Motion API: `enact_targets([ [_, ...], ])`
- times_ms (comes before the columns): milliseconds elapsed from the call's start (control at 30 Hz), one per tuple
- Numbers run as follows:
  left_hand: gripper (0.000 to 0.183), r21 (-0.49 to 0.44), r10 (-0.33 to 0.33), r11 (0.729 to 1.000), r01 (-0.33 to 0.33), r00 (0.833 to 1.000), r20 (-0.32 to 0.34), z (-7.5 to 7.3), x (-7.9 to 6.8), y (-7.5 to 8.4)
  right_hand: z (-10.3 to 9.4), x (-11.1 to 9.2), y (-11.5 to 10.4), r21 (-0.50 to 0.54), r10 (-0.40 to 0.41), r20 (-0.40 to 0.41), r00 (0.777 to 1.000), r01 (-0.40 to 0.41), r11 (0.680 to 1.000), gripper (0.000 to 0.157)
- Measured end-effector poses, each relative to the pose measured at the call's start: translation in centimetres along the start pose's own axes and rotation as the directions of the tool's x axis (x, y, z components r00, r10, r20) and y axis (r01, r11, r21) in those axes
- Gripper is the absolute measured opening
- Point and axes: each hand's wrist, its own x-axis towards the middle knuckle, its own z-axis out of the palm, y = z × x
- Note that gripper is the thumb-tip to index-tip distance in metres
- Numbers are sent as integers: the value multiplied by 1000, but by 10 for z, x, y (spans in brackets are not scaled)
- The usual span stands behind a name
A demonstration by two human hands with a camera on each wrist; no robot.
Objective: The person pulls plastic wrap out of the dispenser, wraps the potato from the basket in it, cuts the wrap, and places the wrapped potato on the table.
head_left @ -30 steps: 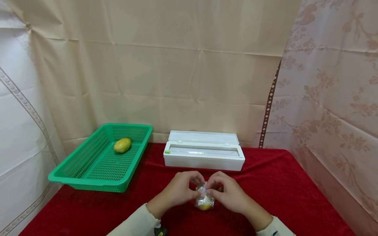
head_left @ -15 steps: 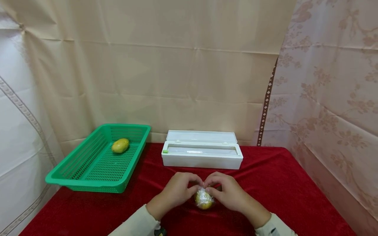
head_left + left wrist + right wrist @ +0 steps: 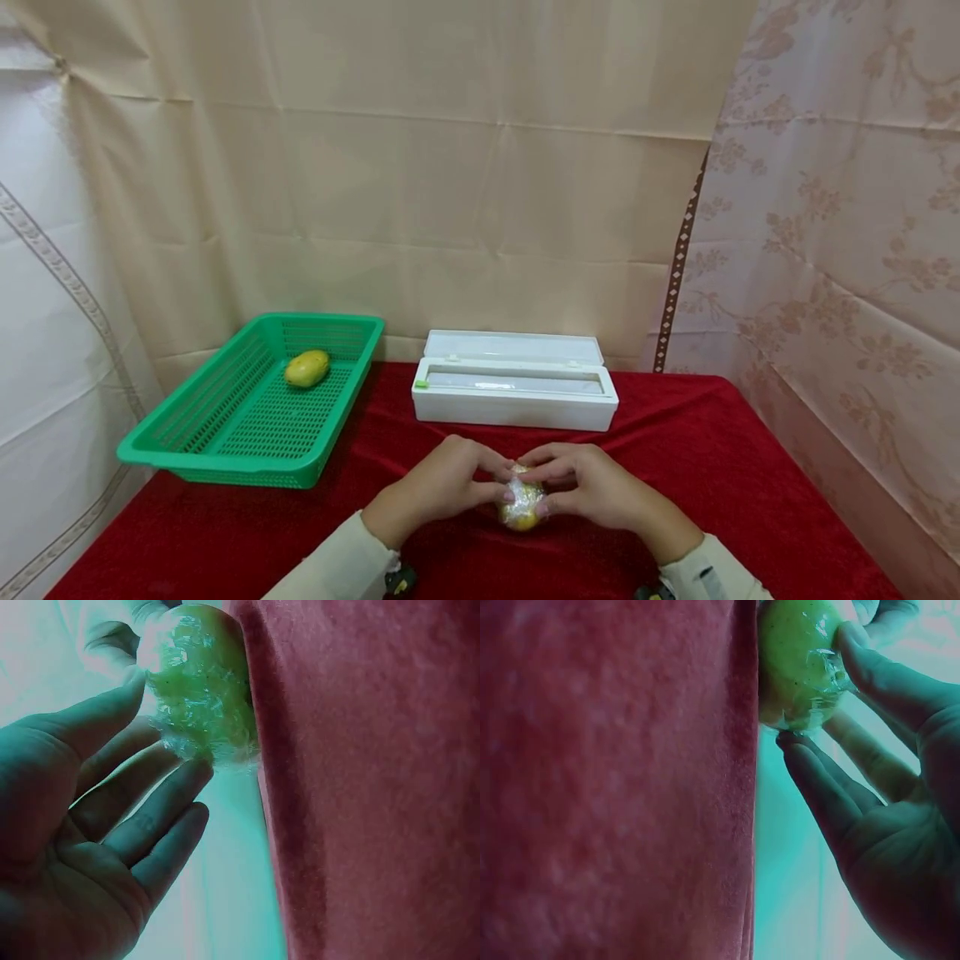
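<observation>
A yellow mango (image 3: 525,502) wrapped in shiny, crinkled cling film sits on the red cloth in front of the person. My left hand (image 3: 450,483) holds it from the left, thumb and fingertips against the film. From the other side my right hand (image 3: 592,487) grips the same fruit, its thumb low on the near right side and its fingers over the top. In the left wrist view, crumpled film (image 3: 199,712) covers the fruit between thumb and fingers. The right wrist view shows the film lying smoother over the mango (image 3: 799,660).
A green plastic basket (image 3: 318,458) stands at the left with one unwrapped mango (image 3: 307,368) inside. Behind the hands is a white cling film dispenser (image 3: 513,411), its lid (image 3: 513,345) raised. Red velvet cloth (image 3: 675,467) covers the table, and curtains hang behind and at both sides.
The gathered film on top of the mango has been pressed down flat against it. My fingers have moved from pinching the film to lying around the fruit, the right thumb lower.
</observation>
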Motion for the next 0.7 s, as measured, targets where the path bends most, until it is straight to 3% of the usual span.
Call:
enact_targets([
  [233, 49, 21, 15, 1000, -16, 997, 71, -2, -1, -1, -3, -2, 7, 37, 7, 23, 1000, -8, 999, 40],
  [533, 47, 58, -6, 998, 8, 999, -40, 8, 3, 0, 0, 1, 10, 117, 124, -111, 986, -111, 987, 31],
  [700, 44, -27, -13, 1000, 12, 998, -56, 9, 2, -8, 0, 0, 14, 88, 106, -151, 983, -94, 992, 26],
])
